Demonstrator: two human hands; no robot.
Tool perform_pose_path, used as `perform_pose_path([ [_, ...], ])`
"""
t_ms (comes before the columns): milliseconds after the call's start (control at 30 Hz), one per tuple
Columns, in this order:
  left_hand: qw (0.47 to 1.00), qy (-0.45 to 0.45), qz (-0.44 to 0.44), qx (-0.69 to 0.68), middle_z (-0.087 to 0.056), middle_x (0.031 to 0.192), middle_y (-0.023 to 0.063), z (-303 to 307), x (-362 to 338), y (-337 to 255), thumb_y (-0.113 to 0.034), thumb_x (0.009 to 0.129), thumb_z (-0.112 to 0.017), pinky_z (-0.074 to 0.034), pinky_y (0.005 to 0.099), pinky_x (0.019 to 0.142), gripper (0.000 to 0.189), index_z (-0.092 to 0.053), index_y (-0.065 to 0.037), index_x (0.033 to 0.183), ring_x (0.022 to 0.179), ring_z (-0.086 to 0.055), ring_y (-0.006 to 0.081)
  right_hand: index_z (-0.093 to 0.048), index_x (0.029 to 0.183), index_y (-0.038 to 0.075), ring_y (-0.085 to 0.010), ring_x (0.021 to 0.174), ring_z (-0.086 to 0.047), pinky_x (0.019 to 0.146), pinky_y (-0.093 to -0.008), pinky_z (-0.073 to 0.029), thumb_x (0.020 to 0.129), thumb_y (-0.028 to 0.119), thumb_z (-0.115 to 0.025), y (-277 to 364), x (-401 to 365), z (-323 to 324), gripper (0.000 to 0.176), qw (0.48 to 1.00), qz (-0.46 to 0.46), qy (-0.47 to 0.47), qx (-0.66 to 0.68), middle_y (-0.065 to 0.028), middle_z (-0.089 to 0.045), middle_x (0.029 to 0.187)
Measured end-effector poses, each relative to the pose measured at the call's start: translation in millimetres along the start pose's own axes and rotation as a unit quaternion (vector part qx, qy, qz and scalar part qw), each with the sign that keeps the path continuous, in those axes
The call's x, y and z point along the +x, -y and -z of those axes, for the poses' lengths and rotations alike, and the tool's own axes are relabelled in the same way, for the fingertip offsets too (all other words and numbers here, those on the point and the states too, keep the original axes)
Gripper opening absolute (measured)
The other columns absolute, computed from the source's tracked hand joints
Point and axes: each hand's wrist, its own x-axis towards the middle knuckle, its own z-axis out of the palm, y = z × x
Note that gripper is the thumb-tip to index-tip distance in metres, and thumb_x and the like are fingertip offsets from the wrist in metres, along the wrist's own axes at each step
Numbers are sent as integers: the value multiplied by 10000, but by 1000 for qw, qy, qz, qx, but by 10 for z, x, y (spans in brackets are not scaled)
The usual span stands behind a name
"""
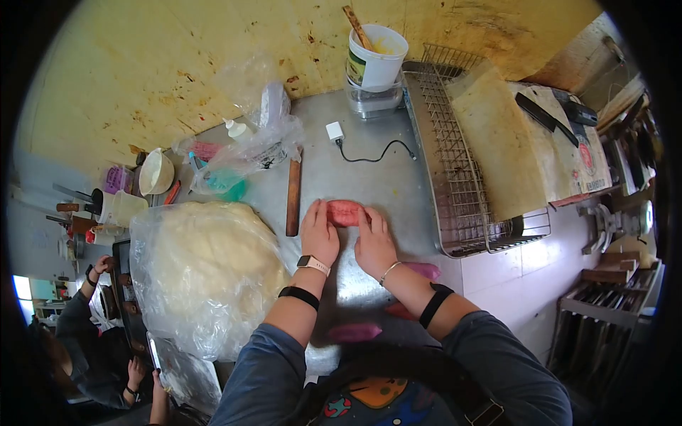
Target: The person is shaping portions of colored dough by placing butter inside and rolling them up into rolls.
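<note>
A flattened red piece of dough (344, 213) lies on the metal table between my two hands. My left hand (320, 233) is at its left end, fingers together and bent over the edge. At the opposite end my right hand (374, 238) grips it the same way, fingertips on top. Closer to my body are a pink dough roll (355, 332) and another pink roll (425, 270), partly behind my right forearm. To the left of my left hand sits a big mound of pale dough (213, 248) under clear plastic.
A wooden stick (293, 197) lies beyond my left hand. Farther back are a white charger (334, 131) with a cable and a white bucket (376, 57). Wire racks (455, 156) and a black knife (547, 118) are at right. Another person's arm (92, 277) shows at left.
</note>
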Motion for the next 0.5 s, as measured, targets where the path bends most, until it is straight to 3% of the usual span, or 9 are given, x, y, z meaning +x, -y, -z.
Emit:
perform_pose_path([
  [67,999,0,38,-28,-536,1316,201,-107,-23,153,2,831,-456,-417,402,1044,486,-536,-12,1310,1195,-525,380,-365,1413,-39,-409,1304,-399,1078,-426,-383,811,34,-539,-29,-12,-11,632,999,-33,26,11,-214,-345,1446],
  [200,992,27,87,-91,-492,1378,229,41,-22,246,-66,878,-475,-409,407,1054,471,-491,-4,1345,1242,-499,386,-349,1420,-48,-407,1300,-421,1068,-423,-395,833,44,-549,-31,-142,79,626,999,4,-9,50,-236,-324,1472],
  [267,998,-39,45,-31,-457,1410,248,58,-289,114,-70,891,-505,-352,424,1102,498,-453,-10,1383,1302,-445,390,-373,1408,-46,-404,1299,-428,1068,-422,-397,843,54,-565,69,-396,287,604,995,25,-62,78,-252,-349,1458],
  [333,998,-55,19,27,-419,1452,244,64,-768,-93,-50,888,-525,-315,431,1128,518,-439,-18,1397,1340,-413,377,-465,1349,-17,-385,1218,-513,1007,-406,-444,859,64,-594,-97,-848,368,514,988,99,4,115,-250,-494,1342],
  [400,999,-13,-25,-18,-476,1408,227,169,-1298,-623,-39,880,-534,-332,432,1119,449,-509,-18,1328,1320,-440,371,-553,1267,-3,-361,1112,-592,957,-400,-471,914,121,-581,-147,-1429,738,375,960,100,91,245,-214,-625,1157],
  [467,989,53,-88,-104,-581,1251,220,280,-1752,-1183,-57,892,-520,-416,423,1038,335,-575,-1,1218,1197,-531,394,-641,1175,40,-333,1003,-645,863,-390,-511,932,156,-594,-354,-2119,953,274,959,131,37,248,-166,-676,1054],
  [500,977,110,-104,-150,-607,1202,190,258,-1962,-1364,-40,892,-530,-456,398,962,306,-601,-6,1188,1093,-582,359,-677,1106,56,-307,946,-664,825,-379,-523,919,186,-624,-543,-2541,1013,234,972,64,57,217,-153,-690,1006],
])
